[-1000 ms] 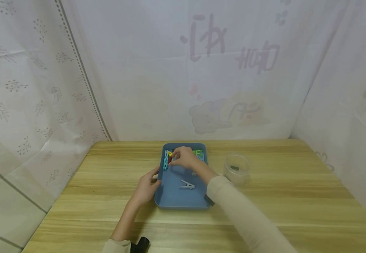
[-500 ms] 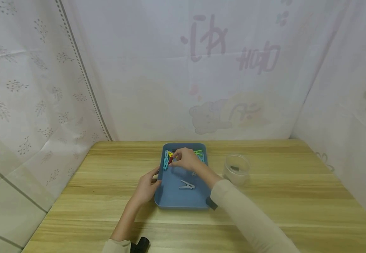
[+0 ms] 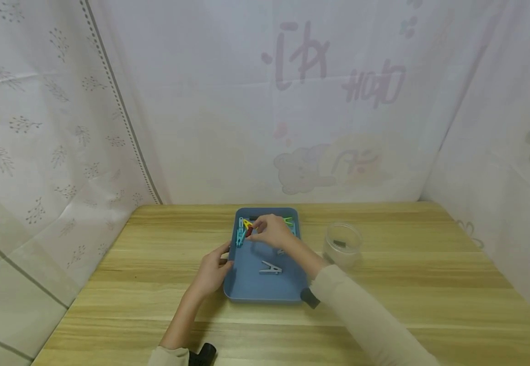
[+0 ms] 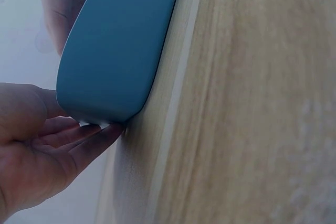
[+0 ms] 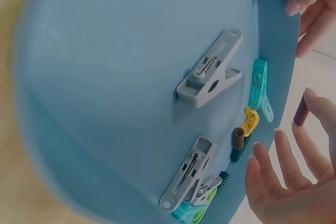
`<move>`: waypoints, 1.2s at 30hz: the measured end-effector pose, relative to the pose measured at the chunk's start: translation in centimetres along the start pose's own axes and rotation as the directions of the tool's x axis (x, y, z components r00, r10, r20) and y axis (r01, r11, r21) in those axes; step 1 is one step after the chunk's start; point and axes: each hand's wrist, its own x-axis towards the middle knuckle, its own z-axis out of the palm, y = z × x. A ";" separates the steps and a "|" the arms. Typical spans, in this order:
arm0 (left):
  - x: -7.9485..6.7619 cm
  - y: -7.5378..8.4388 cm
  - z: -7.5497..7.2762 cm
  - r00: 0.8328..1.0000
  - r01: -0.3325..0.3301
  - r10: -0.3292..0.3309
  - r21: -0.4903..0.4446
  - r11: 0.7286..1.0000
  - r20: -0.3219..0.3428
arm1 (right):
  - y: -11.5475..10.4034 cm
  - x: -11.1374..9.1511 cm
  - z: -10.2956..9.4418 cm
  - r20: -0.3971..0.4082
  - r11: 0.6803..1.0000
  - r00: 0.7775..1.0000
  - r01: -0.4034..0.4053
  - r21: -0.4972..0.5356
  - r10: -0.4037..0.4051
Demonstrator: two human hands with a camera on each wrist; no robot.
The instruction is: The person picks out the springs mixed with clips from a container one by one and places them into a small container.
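Between thumb and fingertip, my right hand (image 3: 271, 231) pinches a dark red coil spring (image 5: 301, 111), held over the far left part of a blue tray (image 3: 246, 287). My left hand (image 3: 211, 272) grips the tray's left side, thumb at the rim and fingers against the outer wall. Inside the tray are a teal clothespin (image 5: 257, 85), a yellow clothespin (image 5: 251, 121), a brown spring (image 5: 238, 139) and a dark green spring (image 5: 237, 155). A grey clothespin (image 3: 271, 268) lies nearer the front. My right hand partly hides the far contents in the head view.
A clear round jar (image 3: 342, 254) with a dark small thing inside stands right of the tray. More grey clothespins (image 5: 186, 174) and a light green clip (image 5: 205, 211) lie in the tray. The wooden table (image 3: 429, 274) extends around, with patterned cloth behind.
My right hand has drawn slightly right and back, and the red spring has shifted with it, away from the teal clothespin. The left hand and tray stay put.
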 end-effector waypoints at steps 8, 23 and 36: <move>0.1 -0.1 0.0 1.000 0.003 -0.003 0.018 1.000 -0.007 | 0.1 -0.5 0.1 -0.018 1.000 1.000 -0.010 -0.006 0.010; 0.1 -0.1 0.1 1.000 0.000 0.000 0.011 1.000 -0.008 | -0.3 -1.5 -0.5 -0.039 0.999 0.999 0.002 0.048 0.000; 0.0 0.2 -0.1 1.000 -0.004 0.004 0.007 1.000 -0.010 | 0.3 -2.1 -1.2 -0.058 0.997 0.998 -0.019 0.080 0.024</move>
